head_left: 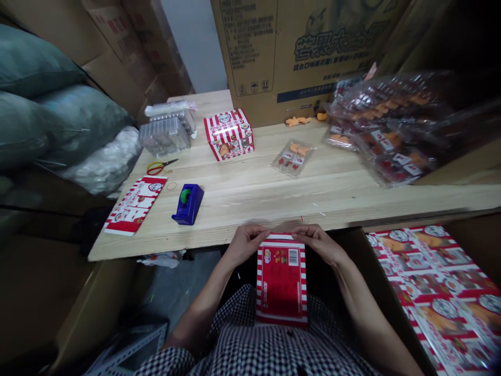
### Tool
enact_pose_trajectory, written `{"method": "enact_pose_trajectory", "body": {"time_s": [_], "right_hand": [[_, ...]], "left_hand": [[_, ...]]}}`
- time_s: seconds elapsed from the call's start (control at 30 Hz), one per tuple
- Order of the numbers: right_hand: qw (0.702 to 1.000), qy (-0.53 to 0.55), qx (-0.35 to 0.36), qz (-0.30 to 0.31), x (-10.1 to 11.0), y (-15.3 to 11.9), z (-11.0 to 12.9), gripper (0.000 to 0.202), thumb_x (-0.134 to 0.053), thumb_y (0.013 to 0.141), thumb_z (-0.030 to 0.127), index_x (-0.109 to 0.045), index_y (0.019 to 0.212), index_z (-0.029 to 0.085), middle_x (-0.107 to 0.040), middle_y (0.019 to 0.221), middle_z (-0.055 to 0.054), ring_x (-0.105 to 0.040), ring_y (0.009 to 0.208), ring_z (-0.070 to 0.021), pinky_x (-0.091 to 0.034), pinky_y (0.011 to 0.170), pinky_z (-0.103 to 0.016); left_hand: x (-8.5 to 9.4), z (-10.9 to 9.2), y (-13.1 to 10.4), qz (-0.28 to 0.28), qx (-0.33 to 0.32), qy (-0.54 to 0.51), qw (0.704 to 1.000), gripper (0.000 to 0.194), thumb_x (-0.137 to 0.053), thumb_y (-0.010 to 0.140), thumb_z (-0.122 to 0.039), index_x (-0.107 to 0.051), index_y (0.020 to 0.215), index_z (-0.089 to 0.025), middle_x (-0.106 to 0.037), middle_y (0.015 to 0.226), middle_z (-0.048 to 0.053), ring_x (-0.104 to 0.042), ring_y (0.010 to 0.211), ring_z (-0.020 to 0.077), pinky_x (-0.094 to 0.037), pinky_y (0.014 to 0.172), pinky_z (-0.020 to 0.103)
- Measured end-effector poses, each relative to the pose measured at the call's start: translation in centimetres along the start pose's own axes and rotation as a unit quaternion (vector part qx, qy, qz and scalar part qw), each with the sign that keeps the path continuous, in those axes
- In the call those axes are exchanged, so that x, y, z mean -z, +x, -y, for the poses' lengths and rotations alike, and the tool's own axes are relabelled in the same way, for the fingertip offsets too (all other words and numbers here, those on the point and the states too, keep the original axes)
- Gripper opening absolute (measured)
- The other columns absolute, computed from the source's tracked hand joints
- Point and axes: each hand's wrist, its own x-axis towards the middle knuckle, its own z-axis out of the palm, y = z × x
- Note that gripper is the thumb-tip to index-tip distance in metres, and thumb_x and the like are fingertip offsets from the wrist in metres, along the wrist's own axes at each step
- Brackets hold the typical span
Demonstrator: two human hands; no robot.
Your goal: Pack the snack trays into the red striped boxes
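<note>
A red-and-white striped cardboard box [281, 282] rests in my lap, its printed panel with a barcode facing up. My left hand [247, 243] pinches the left corner of its far edge. At the right corner of that same edge, the fingers of my right hand [318, 242] are closed on the box. Its underside is hidden from view. Beyond my hands, a blue tape dispenser [188, 204] with a green core stands on the wooden table [242, 198].
A formed striped box [229, 134], scissors [160, 166], flat striped cartons [136, 205] and clear plastic trays [164, 136] lie on the table. One filled clear pack [293, 157] sits mid-table, with more packs [395, 136] piled right. A carton of printed boxes [442, 292] stands at my right.
</note>
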Motion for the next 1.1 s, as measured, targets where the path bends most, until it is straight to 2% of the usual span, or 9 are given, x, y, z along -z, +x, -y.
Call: {"method": "enact_pose_trajectory", "body": {"time_s": [0.2, 0.4, 0.53, 0.67, 0.77, 0.83, 0.97, 1.03, 1.1], "right_hand": [[1.0, -0.023, 0.017, -0.001, 0.4, 0.1, -0.1, 0.022, -0.085, 0.069, 0.039, -0.078, 0.077, 0.021, -0.077, 0.075, -0.003, -0.07, 0.067, -0.0178, -0.055, 0.065, -0.029], [0.998, -0.047, 0.025, 0.021, 0.7, 0.6, 0.1, 0.023, -0.086, 0.068, 0.04, -0.078, 0.077, 0.02, -0.076, 0.073, -0.002, -0.069, 0.066, -0.0169, -0.054, 0.064, -0.029], [0.998, -0.058, 0.016, 0.023, 0.4, 0.9, 0.3, 0.026, -0.087, 0.066, 0.042, -0.077, 0.075, 0.02, -0.075, 0.069, -0.001, -0.066, 0.062, -0.0159, -0.052, 0.061, -0.028], [0.998, -0.059, 0.019, 0.001, 0.3, 0.8, 0.0, 0.028, -0.087, 0.066, 0.043, -0.075, 0.073, 0.019, -0.074, 0.067, -0.001, -0.066, 0.06, -0.0152, -0.051, 0.061, -0.028], [0.998, -0.057, 0.032, 0.004, 0.1, 0.0, -0.3, 0.025, -0.081, 0.075, 0.046, -0.076, 0.079, 0.022, -0.078, 0.081, -0.003, -0.07, 0.073, -0.019, -0.054, 0.071, -0.032], [0.996, -0.07, 0.052, 0.004, 0.0, -1.0, -0.4, 0.024, -0.075, 0.082, 0.047, -0.078, 0.085, 0.024, -0.079, 0.097, -0.006, -0.072, 0.089, -0.0235, -0.055, 0.084, -0.039], [0.987, -0.129, 0.1, -0.01, -0.1, -3.3, -0.4, 0.023, -0.068, 0.089, 0.044, -0.078, 0.103, 0.029, -0.073, 0.123, -0.006, -0.062, 0.122, -0.0282, -0.041, 0.11, -0.047], [0.983, -0.142, 0.113, -0.018, -0.1, -4.0, -0.6, 0.022, -0.068, 0.09, 0.041, -0.078, 0.106, 0.029, -0.07, 0.128, -0.006, -0.06, 0.125, -0.028, -0.039, 0.113, -0.047], [0.985, -0.125, 0.114, -0.024, -0.3, -4.2, -0.8, 0.019, -0.069, 0.09, 0.04, -0.078, 0.102, 0.028, -0.071, 0.126, -0.006, -0.063, 0.121, -0.028, -0.044, 0.109, -0.047]], "left_hand": [[-0.1, 0.2, -0.1, 0.006, -0.019, 0.033, 0.999, 0.026, -0.065, 0.088, -0.039, -0.081, 0.088, -0.018, -0.076, 0.083, 0.008, -0.067, 0.074, 0.0208, -0.051, 0.065, 0.028], [0.7, 0.6, 0.6, 0.032, 0.019, 0.012, 0.999, 0.026, -0.073, 0.081, -0.04, -0.08, 0.088, -0.016, -0.077, 0.08, 0.009, -0.069, 0.068, 0.0204, -0.052, 0.063, 0.029], [1.1, 0.1, 1.2, 0.047, 0.019, 0.067, 0.996, 0.024, -0.072, 0.082, -0.038, -0.08, 0.085, -0.016, -0.076, 0.076, 0.008, -0.068, 0.066, 0.0197, -0.05, 0.06, 0.027], [0.9, -0.5, 1.0, 0.031, -0.015, 0.114, 0.993, 0.024, -0.065, 0.087, -0.036, -0.08, 0.086, -0.017, -0.076, 0.076, 0.006, -0.067, 0.068, 0.0195, -0.048, 0.061, 0.027], [0.6, -1.0, -0.1, 0.03, -0.049, 0.132, 0.99, 0.026, -0.059, 0.093, -0.034, -0.081, 0.093, -0.02, -0.077, 0.082, 0.005, -0.068, 0.072, 0.0201, -0.049, 0.066, 0.028], [0.5, -1.5, -1.1, 0.03, -0.067, 0.133, 0.988, 0.026, -0.057, 0.095, -0.032, -0.08, 0.101, -0.022, -0.079, 0.091, 0.006, -0.071, 0.08, 0.0218, -0.051, 0.072, 0.03], [0.4, -1.9, -3.0, 0.026, -0.083, 0.125, 0.988, 0.03, -0.06, 0.094, -0.027, -0.072, 0.121, -0.026, -0.074, 0.12, 0.007, -0.07, 0.107, 0.0258, -0.051, 0.096, 0.039], [0.3, -1.6, -3.7, 0.02, -0.086, 0.119, 0.989, 0.034, -0.062, 0.093, -0.026, -0.069, 0.126, -0.028, -0.07, 0.128, 0.007, -0.066, 0.116, 0.0258, -0.048, 0.105, 0.043], [0.1, -1.1, -4.1, 0.014, -0.095, 0.113, 0.989, 0.033, -0.061, 0.093, -0.026, -0.069, 0.125, -0.03, -0.069, 0.129, 0.005, -0.065, 0.119, 0.0244, -0.047, 0.108, 0.045]]}}
